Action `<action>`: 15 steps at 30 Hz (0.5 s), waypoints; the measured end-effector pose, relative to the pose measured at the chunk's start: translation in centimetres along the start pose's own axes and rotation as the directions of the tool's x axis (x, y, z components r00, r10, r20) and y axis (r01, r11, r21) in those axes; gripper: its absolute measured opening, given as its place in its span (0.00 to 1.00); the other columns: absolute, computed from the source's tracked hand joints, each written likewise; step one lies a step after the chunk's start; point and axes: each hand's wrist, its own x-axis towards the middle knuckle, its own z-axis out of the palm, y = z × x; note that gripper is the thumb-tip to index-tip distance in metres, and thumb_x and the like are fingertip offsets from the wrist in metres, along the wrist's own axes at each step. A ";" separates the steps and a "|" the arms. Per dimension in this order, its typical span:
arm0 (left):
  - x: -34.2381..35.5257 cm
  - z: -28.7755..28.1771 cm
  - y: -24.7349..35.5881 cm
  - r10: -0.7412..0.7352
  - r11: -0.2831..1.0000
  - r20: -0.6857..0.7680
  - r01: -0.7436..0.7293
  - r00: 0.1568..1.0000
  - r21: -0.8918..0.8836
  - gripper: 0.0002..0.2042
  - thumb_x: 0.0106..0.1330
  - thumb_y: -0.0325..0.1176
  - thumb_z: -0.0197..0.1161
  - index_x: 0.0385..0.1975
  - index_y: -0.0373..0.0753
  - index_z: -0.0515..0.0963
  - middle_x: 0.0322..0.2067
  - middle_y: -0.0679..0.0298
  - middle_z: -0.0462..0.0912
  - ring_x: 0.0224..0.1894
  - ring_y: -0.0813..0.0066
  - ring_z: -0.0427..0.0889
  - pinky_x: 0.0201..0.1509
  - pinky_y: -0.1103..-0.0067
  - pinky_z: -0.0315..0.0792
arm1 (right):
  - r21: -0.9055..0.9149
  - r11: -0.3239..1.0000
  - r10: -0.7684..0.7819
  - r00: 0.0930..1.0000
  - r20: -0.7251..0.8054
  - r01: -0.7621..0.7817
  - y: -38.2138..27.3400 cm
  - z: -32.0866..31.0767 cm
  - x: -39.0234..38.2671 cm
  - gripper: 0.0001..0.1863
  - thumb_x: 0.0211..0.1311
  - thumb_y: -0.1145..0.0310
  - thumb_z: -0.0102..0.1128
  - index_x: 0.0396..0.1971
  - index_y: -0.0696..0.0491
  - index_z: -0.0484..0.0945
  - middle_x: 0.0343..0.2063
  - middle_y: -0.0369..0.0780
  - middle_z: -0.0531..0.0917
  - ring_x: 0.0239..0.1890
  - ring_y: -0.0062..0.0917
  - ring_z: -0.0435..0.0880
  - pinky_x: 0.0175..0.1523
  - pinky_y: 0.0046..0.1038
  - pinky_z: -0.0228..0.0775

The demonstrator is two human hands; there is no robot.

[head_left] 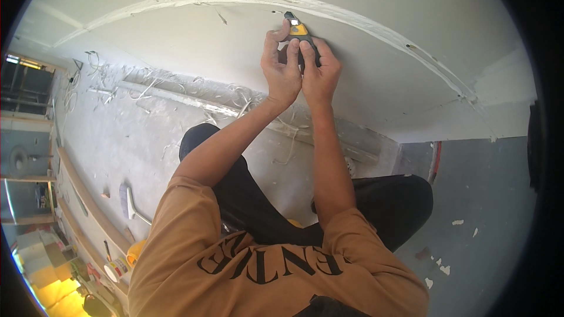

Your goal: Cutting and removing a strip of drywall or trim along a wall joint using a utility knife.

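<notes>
In the head view, both my hands are raised against a pale wall board point(176, 41), just below a curved white seam strip point(352, 12) with small dark spots along it. A black and yellow utility knife point(297, 29) rests at the board, its tip near a small dark mark; whether a blade is out, I cannot tell. My left hand point(281, 64) grips it from the left, thumb raised along it. My right hand point(319, 70) wraps round its lower part from the right. My fingertips behind the tool are partly hidden.
Below me, my dark-clad legs are bent over a dusty floor point(106, 141) with scattered pale strips. A long-handled scraper or roller point(128, 202), wooden planks point(82, 185), a yellow bucket point(135, 252) and a fan point(20, 158) are at left. A grey-blue surface point(482, 188) is at right.
</notes>
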 end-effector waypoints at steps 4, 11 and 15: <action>-0.8 1.6 0.3 -0.005 0.997 0.025 0.007 1.000 -0.072 0.19 0.83 0.26 0.61 0.70 0.28 0.75 0.51 0.64 0.79 0.42 0.83 0.82 0.36 0.84 0.81 | 0.010 1.000 0.012 1.000 -0.008 -0.012 0.4 -2.1 0.1 0.14 0.77 0.64 0.71 0.46 0.62 0.88 0.27 0.41 0.89 0.29 0.17 0.84 0.36 0.27 0.78; -1.9 3.3 -0.6 0.117 0.993 0.086 -0.116 0.989 -0.010 0.18 0.83 0.23 0.60 0.69 0.28 0.75 0.55 0.61 0.77 0.47 0.80 0.83 0.40 0.83 0.83 | 0.042 0.998 0.055 0.998 -0.040 -0.053 0.3 -4.5 -0.1 0.15 0.77 0.64 0.71 0.48 0.63 0.88 0.30 0.38 0.89 0.32 0.16 0.83 0.39 0.26 0.79; -2.1 3.4 -0.9 0.141 0.989 0.098 -0.145 0.985 0.035 0.17 0.82 0.21 0.58 0.68 0.28 0.75 0.56 0.59 0.76 0.51 0.77 0.83 0.47 0.80 0.83 | 0.069 0.996 0.056 0.998 -0.022 -0.055 0.8 -4.5 -0.3 0.14 0.78 0.65 0.70 0.48 0.63 0.88 0.31 0.38 0.89 0.33 0.16 0.82 0.39 0.27 0.79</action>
